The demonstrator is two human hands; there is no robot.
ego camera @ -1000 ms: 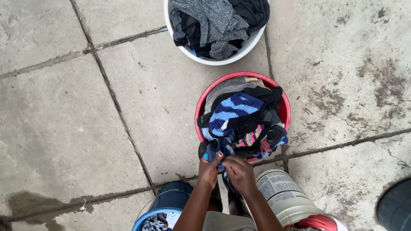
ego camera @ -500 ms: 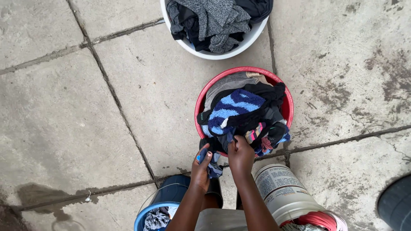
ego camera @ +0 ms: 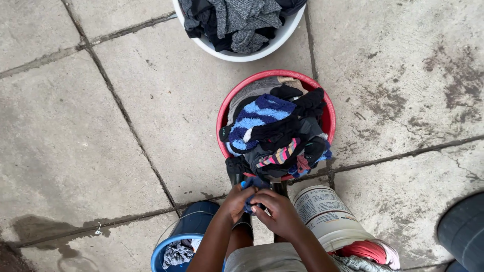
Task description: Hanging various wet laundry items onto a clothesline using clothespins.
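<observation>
Left hand (ego camera: pixel 236 200) and right hand (ego camera: pixel 276 211), pressed together low in the frame, both clamped on a small blue sock (ego camera: pixel 250 185) bunched between their fingers. At 12 o'clock from the hands, just beside them, a red basin (ego camera: pixel 325 108) heaped with socks, a blue-and-white striped sock (ego camera: pixel 257 120) uppermost. Farther toward 12 o'clock, a white basin (ego camera: pixel 237 54) of grey and dark clothes. At 8 o'clock, a blue bucket (ego camera: pixel 194 221); at 3 o'clock, a white labelled bucket (ego camera: pixel 322 214). Concrete paving slabs (ego camera: pixel 75 126) beneath.

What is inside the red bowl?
The red bowl holds a heap of clothes: a blue striped fuzzy sock, black pieces and a colourful striped one. Whatever lies beneath the heap is hidden.
</observation>
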